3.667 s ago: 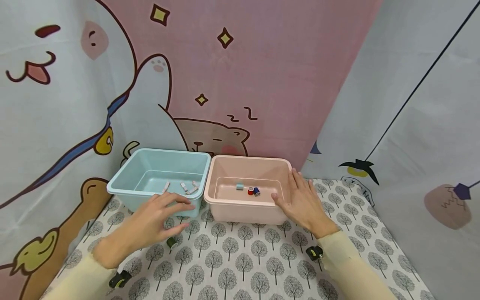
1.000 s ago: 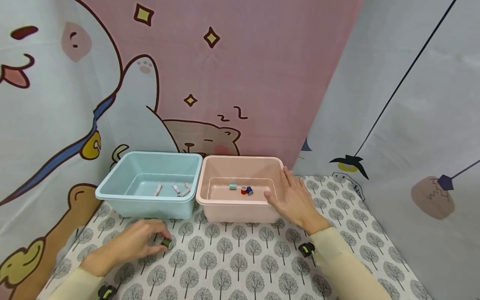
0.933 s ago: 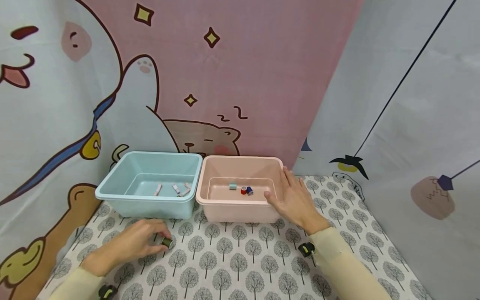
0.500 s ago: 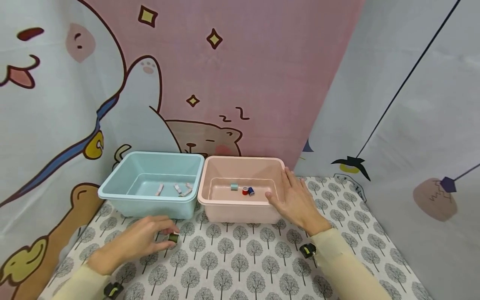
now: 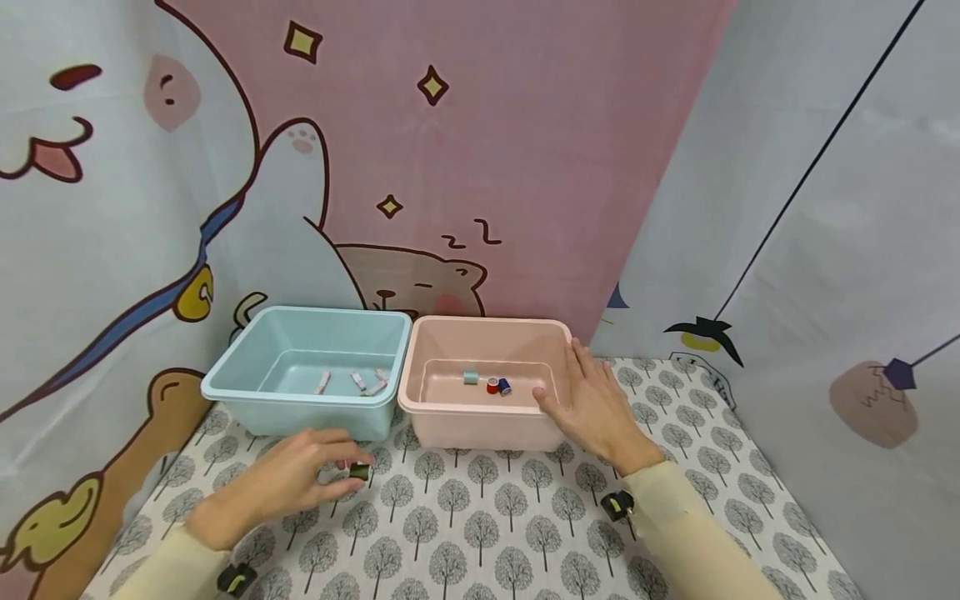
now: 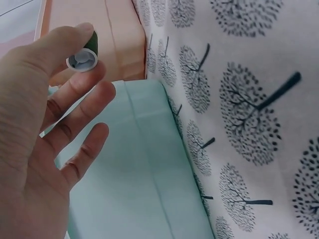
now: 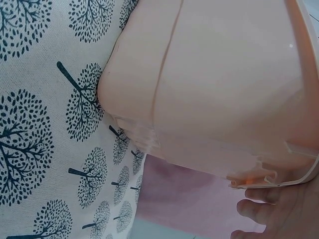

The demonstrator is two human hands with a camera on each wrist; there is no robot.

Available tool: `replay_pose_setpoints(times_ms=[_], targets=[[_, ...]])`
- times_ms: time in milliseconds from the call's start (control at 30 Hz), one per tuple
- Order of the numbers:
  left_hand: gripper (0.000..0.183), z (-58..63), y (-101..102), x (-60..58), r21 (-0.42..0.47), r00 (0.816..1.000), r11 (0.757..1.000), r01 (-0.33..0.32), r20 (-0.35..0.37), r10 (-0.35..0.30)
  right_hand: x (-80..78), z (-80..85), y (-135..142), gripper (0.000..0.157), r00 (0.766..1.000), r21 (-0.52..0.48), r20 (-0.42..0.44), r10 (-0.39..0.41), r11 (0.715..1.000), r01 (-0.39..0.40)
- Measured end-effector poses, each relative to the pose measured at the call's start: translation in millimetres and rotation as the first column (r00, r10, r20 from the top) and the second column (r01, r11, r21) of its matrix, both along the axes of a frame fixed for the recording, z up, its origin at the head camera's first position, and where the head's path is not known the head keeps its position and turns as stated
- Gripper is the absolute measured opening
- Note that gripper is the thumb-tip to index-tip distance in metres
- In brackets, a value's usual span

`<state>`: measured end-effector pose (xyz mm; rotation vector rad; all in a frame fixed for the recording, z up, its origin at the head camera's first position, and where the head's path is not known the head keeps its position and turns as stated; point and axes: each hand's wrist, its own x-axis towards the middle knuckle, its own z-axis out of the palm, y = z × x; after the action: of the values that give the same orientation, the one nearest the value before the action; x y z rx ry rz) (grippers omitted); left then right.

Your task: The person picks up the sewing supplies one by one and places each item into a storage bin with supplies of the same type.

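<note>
My left hand (image 5: 288, 475) pinches a dark green spool of thread (image 5: 360, 472) between thumb and fingertips, in front of the light blue bin. The left wrist view shows the white end of the spool (image 6: 82, 60), while the other fingers spread loosely. My right hand (image 5: 600, 408) rests on the right rim of the pink bin (image 5: 487, 427), fingers fairly straight and thumb over the inside. Inside that bin lie a light teal spool (image 5: 470, 377), a red spool (image 5: 492, 385) and a blue spool (image 5: 505, 387).
To the left of the pink bin, almost touching it, stands the light blue bin (image 5: 300, 414). Several small pale pink pieces (image 5: 358, 381) lie in it. A tree-print cloth (image 5: 480, 529) covers the table. Printed curtains (image 5: 540, 167) hang behind and at the sides.
My left hand has come down beside the blue bin, gripped the green spool lying on the cloth, and carried it slightly up and right. The right hand has stayed on the pink bin's rim.
</note>
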<state>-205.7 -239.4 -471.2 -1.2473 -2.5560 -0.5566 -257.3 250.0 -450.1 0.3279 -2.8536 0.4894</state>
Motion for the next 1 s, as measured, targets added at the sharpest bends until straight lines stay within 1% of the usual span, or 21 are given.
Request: replay_pose_setpoints(times_ms=[100,167,267,367,633,867,1000], targets=[[0.032,2.8,4.2,0.4,-0.004,1.0,1.0,0.004,-0.026,-0.004,0.2,-0.1,0.1,0.111,1.0,0.001,0.002,-0.001,1.0,0.001],[0.03,5.2,7.2,0.1,-0.008,0.998,1.0,0.014,-0.057,-0.014,0.4,-0.4,0.4,0.111,1.0,0.001,0.005,0.0,1.0,0.0],[0.03,8.0,12.0,-1.6,-0.013,0.993,0.999,0.038,-0.115,-0.039,0.6,-0.9,0.8,0.111,1.0,0.0,0.006,0.001,1.0,-0.001],[0.033,10.4,16.7,-4.0,-0.007,0.986,0.998,0.057,-0.155,-0.057,0.5,-1.3,1.0,0.111,1.0,-0.003,0.003,0.001,1.0,-0.001],[0.031,18.0,27.3,-8.1,0.022,0.979,0.996,0.089,-0.186,-0.083,0.7,-1.4,0.5,0.111,1.0,-0.006,0.0,-0.001,1.0,0.001],[0.029,29.1,36.2,-11.6,0.069,0.974,0.989,0.13,-0.193,-0.115,1.6,0.9,-0.8,0.111,1.0,-0.022,0.013,-0.004,1.0,0.005],[0.028,36.3,41.9,-14.0,0.079,0.967,0.987,0.139,-0.224,-0.119,1.5,-0.4,-0.7,0.11,1.0,-0.02,0.01,-0.006,1.0,0.006]])
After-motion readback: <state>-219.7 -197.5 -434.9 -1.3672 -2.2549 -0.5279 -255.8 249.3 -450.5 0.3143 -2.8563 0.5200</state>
